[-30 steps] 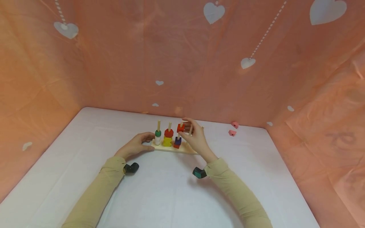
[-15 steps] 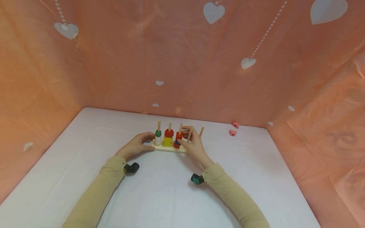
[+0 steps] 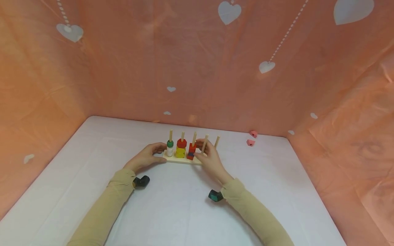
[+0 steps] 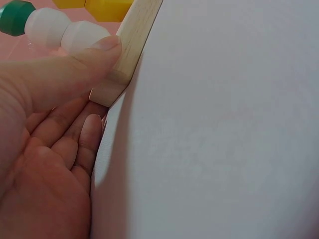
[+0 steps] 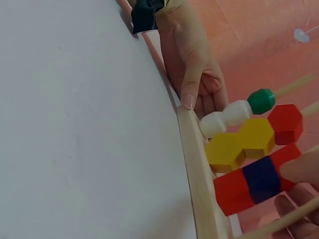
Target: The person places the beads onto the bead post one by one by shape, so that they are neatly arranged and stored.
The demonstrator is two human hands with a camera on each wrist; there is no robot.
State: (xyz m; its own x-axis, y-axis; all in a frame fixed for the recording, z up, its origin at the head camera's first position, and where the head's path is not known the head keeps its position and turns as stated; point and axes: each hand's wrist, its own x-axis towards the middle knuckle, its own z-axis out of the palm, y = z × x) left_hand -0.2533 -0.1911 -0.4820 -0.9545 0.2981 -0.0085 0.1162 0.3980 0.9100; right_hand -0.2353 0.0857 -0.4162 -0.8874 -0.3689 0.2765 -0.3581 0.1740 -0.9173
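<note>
A wooden peg board (image 3: 184, 162) lies at the table's middle, several upright pegs on it. My left hand (image 3: 150, 155) grips its left end, thumb on the front edge, fingers behind. Round white and green beads (image 5: 237, 112) fill the first peg's lower part. Two yellow hexagonal blocks (image 5: 256, 137) and a red many-sided one (image 5: 285, 124) sit on the second. The third holds square blocks: red (image 5: 234, 191), blue (image 5: 261, 179) and red again on top. My right hand (image 3: 211, 159) stays around this stack, its thumb tip overlapping the top red block (image 5: 285, 152), fingers parted beyond.
Two bare pegs, one of them a slanting peg (image 3: 205, 145), stand beside my right hand. Two pink blocks (image 3: 250, 142) lie at the back right of the white-covered table (image 3: 172, 212). Orange fabric walls with hearts surround it.
My right hand has lowered the top red block down the third peg onto the blue one, then shifted slightly right of it. The left hand has stayed in place.
</note>
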